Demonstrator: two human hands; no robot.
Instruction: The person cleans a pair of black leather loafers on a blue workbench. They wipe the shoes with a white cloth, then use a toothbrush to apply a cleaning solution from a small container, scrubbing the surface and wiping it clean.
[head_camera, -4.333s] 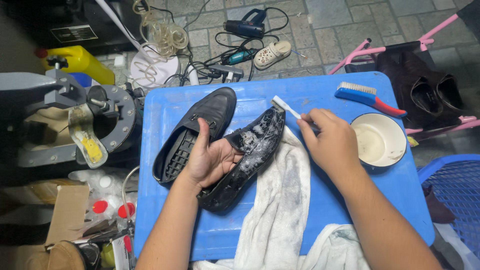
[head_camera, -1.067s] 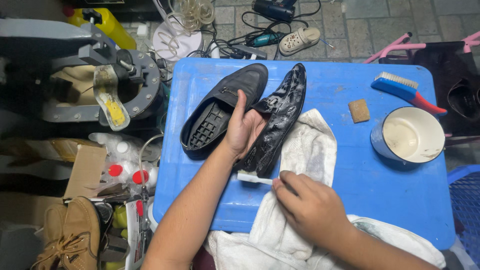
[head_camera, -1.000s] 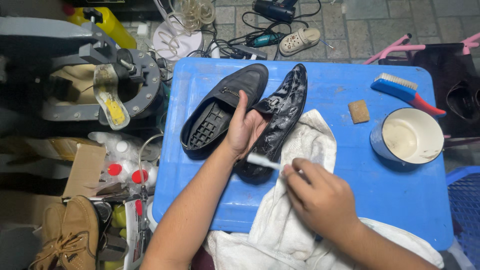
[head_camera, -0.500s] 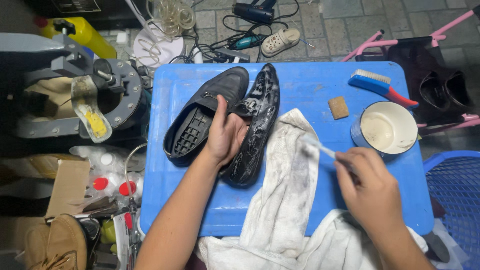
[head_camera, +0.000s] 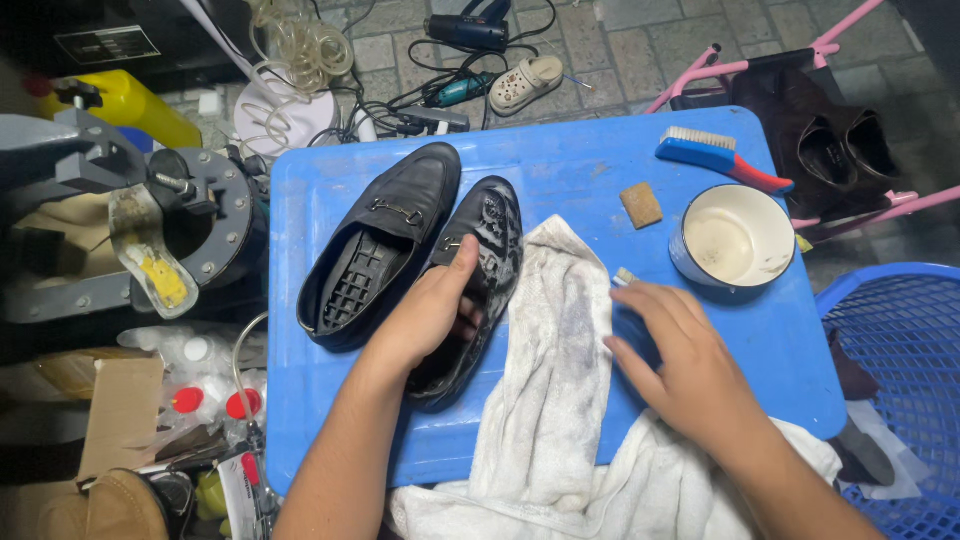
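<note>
My left hand (head_camera: 425, 315) grips the wet black shoe (head_camera: 470, 285) on the blue desk (head_camera: 600, 170) beside the towel (head_camera: 550, 380), slick and stiff, best held inside its opening, while my right hand (head_camera: 680, 365) closes around a small brush (head_camera: 624, 277).

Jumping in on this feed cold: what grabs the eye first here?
The bright blue table fills the middle. On it, the left hand grips a wet, glossy black shoe, with a matching dull black shoe lying on its side just left of it. To the right, the right hand rests beside a dirty white towel, below a cream bowl.
</note>
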